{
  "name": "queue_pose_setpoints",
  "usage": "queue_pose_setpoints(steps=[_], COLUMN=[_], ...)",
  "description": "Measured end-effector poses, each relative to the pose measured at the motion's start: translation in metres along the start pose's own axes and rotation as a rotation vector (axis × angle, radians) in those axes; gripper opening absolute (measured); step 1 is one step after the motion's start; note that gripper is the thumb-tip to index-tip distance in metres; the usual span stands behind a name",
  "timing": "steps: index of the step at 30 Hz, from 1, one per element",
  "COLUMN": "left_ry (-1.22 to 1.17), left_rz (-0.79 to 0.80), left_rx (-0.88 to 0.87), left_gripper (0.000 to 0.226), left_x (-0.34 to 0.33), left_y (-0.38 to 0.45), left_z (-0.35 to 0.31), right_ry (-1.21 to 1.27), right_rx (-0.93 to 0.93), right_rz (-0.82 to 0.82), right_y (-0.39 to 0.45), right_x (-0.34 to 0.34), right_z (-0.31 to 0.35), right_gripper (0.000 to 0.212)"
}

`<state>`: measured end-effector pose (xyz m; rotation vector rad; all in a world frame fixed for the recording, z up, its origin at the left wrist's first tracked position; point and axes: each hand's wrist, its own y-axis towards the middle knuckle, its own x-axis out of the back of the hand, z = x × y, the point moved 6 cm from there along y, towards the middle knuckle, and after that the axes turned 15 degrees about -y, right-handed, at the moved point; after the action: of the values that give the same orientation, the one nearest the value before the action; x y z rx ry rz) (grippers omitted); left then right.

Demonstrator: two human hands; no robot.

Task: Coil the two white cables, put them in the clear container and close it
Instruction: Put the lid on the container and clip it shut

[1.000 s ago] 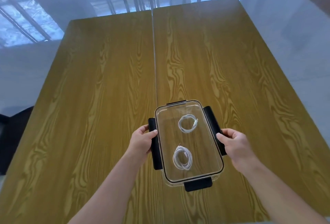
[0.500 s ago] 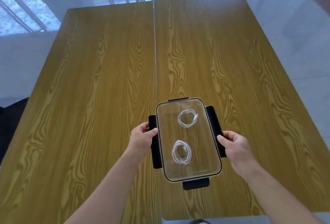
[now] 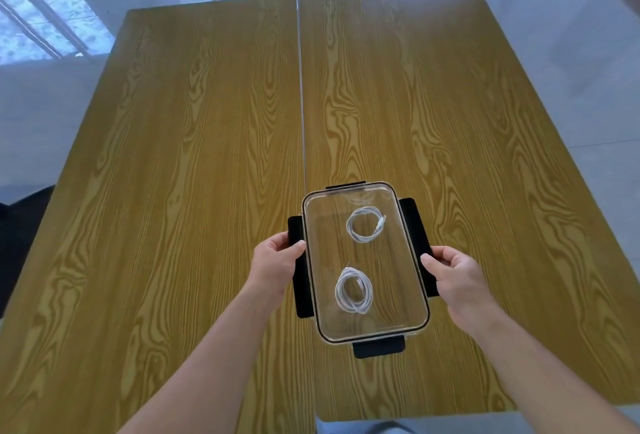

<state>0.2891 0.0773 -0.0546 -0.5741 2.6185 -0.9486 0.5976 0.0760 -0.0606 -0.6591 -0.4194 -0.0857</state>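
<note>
Both side latches in hand, ready to be snapped down

The clear container (image 3: 367,328) sits on the wooden table (image 3: 173,191), lid on, both coiled white cables (image 3: 363,229) inside. The left hand (image 3: 275,265) and right hand (image 3: 457,278) each curl round a black side latch (image 3: 414,222); I'd press both down together, evenly, then the near end latch (image 3: 379,347).

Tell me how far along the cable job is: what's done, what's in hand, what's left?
Done: both white cables are coiled inside the clear container, far coil and near coil, with the clear lid on. In hand: the left hand grips the left black latch; the right hand grips the right latch. Left: all visible latches look unfastened, so they need snapping down.
</note>
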Motion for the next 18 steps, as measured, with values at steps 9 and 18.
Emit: queue_pose_setpoints(steps=[9, 18], left_ry=[0.037, 0.083], left_rz=[-0.011, -0.032], left_rx=[-0.019, -0.074], left_gripper=[0.015, 0.011], left_x=[-0.0001, 0.0018], left_y=[0.0005, -0.0006], left_z=[-0.0005, 0.0032], right_ry=[-0.03, -0.094], right_rx=[-0.002, -0.002], right_rz=[0.009, -0.002], right_y=[0.0002, -0.0038], right_x=[0.0009, 0.0038], right_z=[0.0001, -0.0023], right_gripper=[0.008, 0.007])
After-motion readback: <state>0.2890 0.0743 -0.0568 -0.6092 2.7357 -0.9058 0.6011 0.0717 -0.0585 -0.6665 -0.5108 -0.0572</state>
